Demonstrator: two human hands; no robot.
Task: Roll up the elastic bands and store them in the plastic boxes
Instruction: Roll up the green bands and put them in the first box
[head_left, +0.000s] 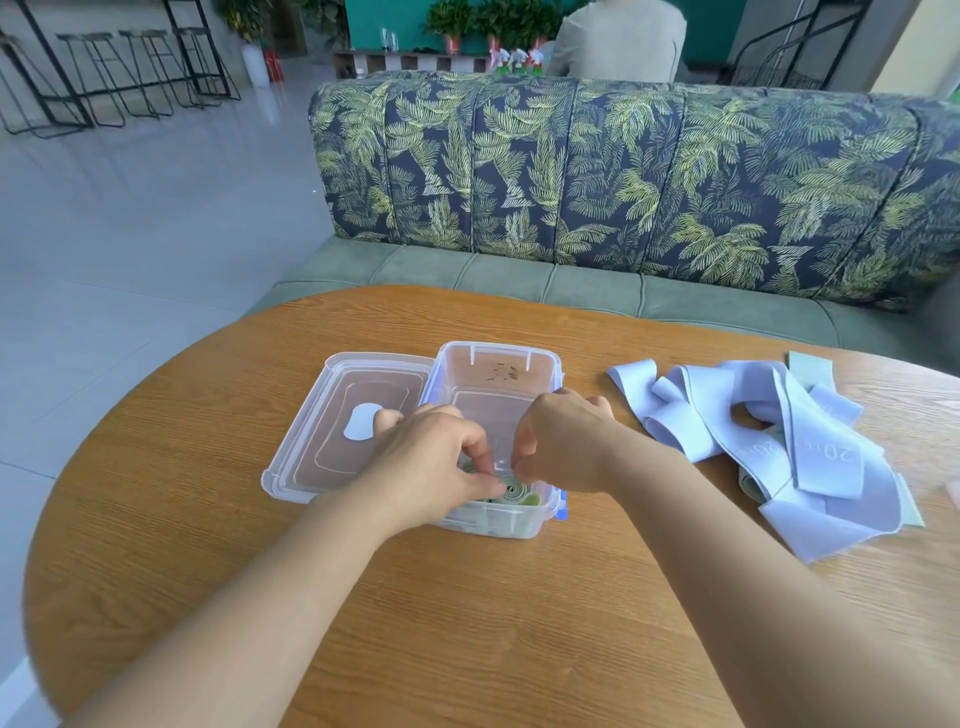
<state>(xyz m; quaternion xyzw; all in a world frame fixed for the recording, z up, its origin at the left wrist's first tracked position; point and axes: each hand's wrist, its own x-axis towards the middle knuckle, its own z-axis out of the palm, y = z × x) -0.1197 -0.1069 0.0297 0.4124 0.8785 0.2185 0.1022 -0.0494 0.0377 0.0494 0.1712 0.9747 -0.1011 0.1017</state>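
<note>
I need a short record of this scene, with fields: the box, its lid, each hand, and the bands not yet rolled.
box: clear plastic box, open, on the round wooden table
lid: clear plastic lid, lying flat beside the box on its left
left hand: inside the box, pinches the rolled green elastic band
right hand: fingers curled onto the same roll from the other side
not yet rolled: loose heap of pale blue elastic bands, right of the box and apart from it
</note>
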